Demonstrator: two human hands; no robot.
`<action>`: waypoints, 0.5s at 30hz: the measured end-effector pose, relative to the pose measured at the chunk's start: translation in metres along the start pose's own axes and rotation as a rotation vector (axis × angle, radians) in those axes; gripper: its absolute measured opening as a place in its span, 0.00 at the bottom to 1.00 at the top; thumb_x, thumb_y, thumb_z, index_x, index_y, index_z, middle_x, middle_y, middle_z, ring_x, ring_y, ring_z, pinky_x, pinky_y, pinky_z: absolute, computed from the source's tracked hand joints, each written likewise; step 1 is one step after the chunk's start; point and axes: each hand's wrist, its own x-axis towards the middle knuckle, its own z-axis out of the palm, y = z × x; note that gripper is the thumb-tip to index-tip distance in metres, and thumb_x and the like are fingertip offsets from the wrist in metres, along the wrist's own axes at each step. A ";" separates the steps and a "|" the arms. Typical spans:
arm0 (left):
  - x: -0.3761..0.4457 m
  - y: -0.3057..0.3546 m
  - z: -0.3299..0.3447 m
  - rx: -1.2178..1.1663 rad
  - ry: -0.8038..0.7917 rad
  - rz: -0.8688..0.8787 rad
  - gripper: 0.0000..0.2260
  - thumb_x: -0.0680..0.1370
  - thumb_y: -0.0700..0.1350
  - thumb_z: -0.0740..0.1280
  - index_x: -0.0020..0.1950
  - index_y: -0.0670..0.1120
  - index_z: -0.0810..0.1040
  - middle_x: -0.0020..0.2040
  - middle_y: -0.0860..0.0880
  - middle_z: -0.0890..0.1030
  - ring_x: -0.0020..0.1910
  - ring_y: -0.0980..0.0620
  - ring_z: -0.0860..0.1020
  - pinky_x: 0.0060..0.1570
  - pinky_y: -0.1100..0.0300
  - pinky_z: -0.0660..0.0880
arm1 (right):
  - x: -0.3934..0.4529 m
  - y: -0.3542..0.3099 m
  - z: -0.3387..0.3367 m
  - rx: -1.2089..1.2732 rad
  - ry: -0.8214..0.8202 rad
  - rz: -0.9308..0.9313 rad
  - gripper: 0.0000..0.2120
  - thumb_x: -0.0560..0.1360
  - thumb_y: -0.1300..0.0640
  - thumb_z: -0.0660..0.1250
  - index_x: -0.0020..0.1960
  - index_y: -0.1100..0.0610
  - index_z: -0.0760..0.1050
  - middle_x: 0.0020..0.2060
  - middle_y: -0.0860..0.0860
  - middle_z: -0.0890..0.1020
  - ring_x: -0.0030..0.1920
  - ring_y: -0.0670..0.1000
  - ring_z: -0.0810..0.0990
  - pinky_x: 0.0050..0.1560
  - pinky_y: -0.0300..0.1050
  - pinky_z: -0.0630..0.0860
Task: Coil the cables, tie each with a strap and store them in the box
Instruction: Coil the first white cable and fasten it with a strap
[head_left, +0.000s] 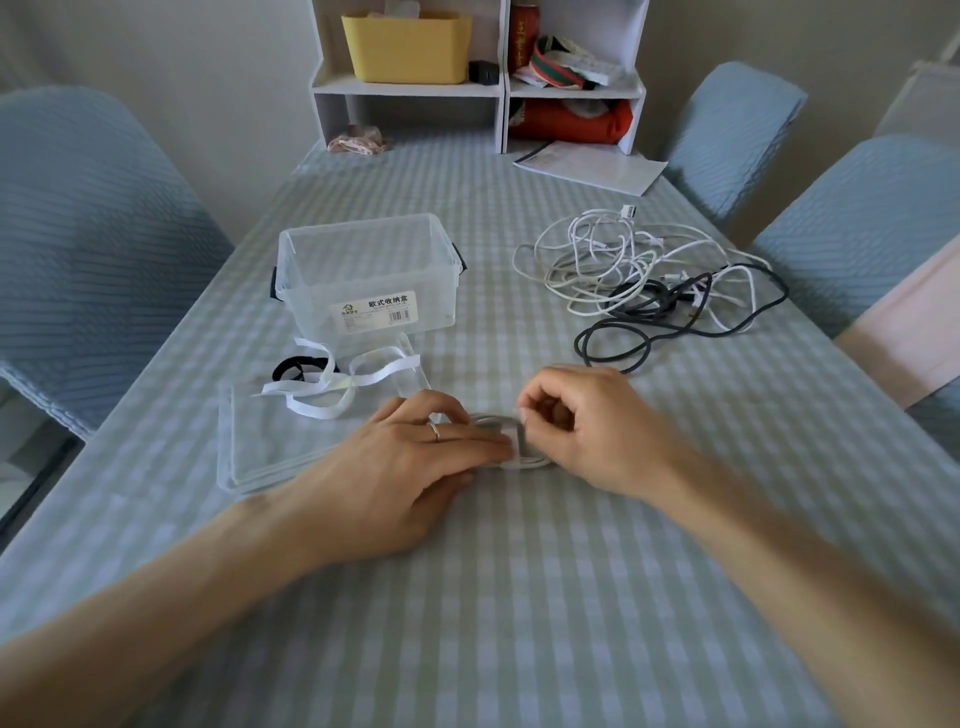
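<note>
Left hand (415, 452) presses the coiled cable (524, 457) flat; right hand (582, 426) pinches the strap (521, 434) just beside it (loops may spring loose if pressure eases).

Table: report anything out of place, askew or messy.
The white cables and dark cables lie tangled in one loose heap right of the clear box, uncoiled. Spare straps sprawl over the box lid. Nothing looks spilled or damaged.

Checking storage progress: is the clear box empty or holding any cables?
Empty: the lidless clear box shows only tablecloth through its walls.
</note>
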 end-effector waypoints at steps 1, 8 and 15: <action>0.000 -0.001 0.000 0.008 0.005 0.009 0.17 0.77 0.42 0.61 0.65 0.51 0.78 0.61 0.59 0.79 0.58 0.48 0.75 0.52 0.47 0.77 | -0.002 -0.003 0.001 -0.060 0.001 -0.071 0.05 0.74 0.59 0.67 0.41 0.57 0.78 0.35 0.45 0.77 0.33 0.42 0.73 0.36 0.34 0.69; -0.004 0.011 -0.002 0.108 -0.032 -0.017 0.22 0.74 0.43 0.58 0.66 0.52 0.78 0.64 0.57 0.80 0.59 0.49 0.72 0.57 0.53 0.72 | -0.016 -0.015 0.008 -0.418 0.065 -0.347 0.11 0.77 0.58 0.59 0.40 0.60 0.77 0.36 0.54 0.77 0.27 0.56 0.74 0.25 0.48 0.73; -0.007 0.015 -0.003 0.057 -0.076 -0.115 0.24 0.72 0.43 0.56 0.66 0.54 0.77 0.66 0.60 0.78 0.62 0.52 0.71 0.57 0.56 0.65 | -0.026 -0.022 0.011 -0.550 0.057 -0.404 0.09 0.74 0.60 0.61 0.38 0.61 0.76 0.32 0.53 0.75 0.25 0.54 0.73 0.22 0.49 0.72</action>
